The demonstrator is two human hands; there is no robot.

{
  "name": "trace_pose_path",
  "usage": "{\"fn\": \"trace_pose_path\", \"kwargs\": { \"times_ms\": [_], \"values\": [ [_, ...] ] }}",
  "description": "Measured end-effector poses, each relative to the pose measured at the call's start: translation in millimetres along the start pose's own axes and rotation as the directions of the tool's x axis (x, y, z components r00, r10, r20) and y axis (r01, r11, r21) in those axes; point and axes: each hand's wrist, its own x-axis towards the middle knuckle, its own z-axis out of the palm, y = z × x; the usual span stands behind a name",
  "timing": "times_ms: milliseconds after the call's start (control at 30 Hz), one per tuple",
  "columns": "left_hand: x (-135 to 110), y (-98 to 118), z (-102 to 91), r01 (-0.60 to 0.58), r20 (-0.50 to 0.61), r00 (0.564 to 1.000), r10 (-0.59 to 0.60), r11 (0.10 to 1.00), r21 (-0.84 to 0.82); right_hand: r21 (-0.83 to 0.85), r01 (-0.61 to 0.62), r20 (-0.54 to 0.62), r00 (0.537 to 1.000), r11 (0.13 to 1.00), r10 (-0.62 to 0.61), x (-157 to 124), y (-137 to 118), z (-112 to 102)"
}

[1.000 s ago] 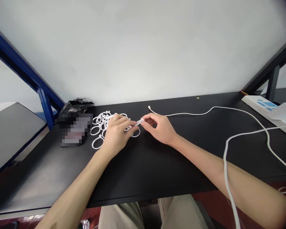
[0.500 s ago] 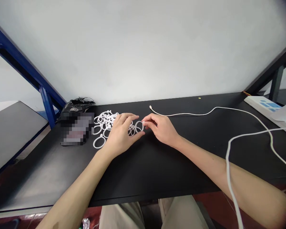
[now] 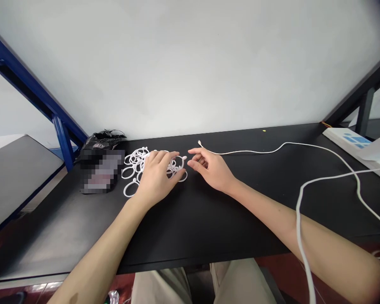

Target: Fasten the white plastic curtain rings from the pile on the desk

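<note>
A pile of white plastic rings [image 3: 134, 162] lies on the black table [image 3: 209, 219], left of centre. My left hand [image 3: 157, 177] rests on the right side of this pile, fingers stretched out over the rings and thumb beside one ring [image 3: 183, 175] at the pile's edge. My right hand [image 3: 210, 169] hovers just right of the pile, its fingers loosely apart and pointing at the rings with nothing between them. A small gap separates the two hands' fingertips.
A black bag [image 3: 101, 164] sits left of the rings. A white cable [image 3: 304, 145] runs across the table's right half and over my right forearm. A white power strip [image 3: 354, 141] lies at the far right. A blue frame post [image 3: 61, 141] stands at the left.
Both hands were pinching one ring between them; my right hand has let go and opened, and the ring lies at the pile's edge under my left fingers.
</note>
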Motion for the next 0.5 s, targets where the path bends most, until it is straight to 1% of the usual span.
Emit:
{"fn": "trace_pose_path", "kwargs": {
  "times_ms": [100, 167, 233, 300, 367, 433, 500],
  "values": [
    [0, -16, 1.5, 0.111, -0.086, 0.991, -0.1, 0.984, 0.139, -0.067, -0.033, -0.015, 0.999, 0.997, 0.032, 2, 4, -1],
    [-2, -27, 2.4, 0.192, -0.097, 0.979, -0.177, 0.963, 0.186, -0.1, -0.045, -0.024, 0.999, 0.994, 0.043, 2, 7, -2],
    [-3, -36, 3.7, 0.247, -0.033, 0.969, -0.246, 0.946, 0.208, -0.116, -0.047, -0.022, 0.999, 0.992, 0.045, 3, 8, -1],
    [-5, -40, 5.6, 0.276, 0.078, 0.951, -0.3, 0.934, 0.225, -0.121, -0.038, -0.01, 0.999, 0.992, 0.037, 3, 9, 0],
    [-4, -42, 8.0, 0.294, 0.165, 0.927, -0.336, 0.926, 0.236, -0.127, -0.027, 0.004, 1.0, 0.991, 0.028, 3, 10, 1],
    [-2, -41, 10.8, 0.32, 0.197, 0.908, -0.371, 0.914, 0.248, -0.139, -0.027, 0.02, 0.999, 0.99, 0.03, 3, 11, 1],
    [2, -40, 13.7, 0.354, 0.202, 0.889, -0.412, 0.895, 0.27, -0.148, -0.035, 0.04, 0.998, 0.988, 0.041, 3, 11, 1]
  ]
}}
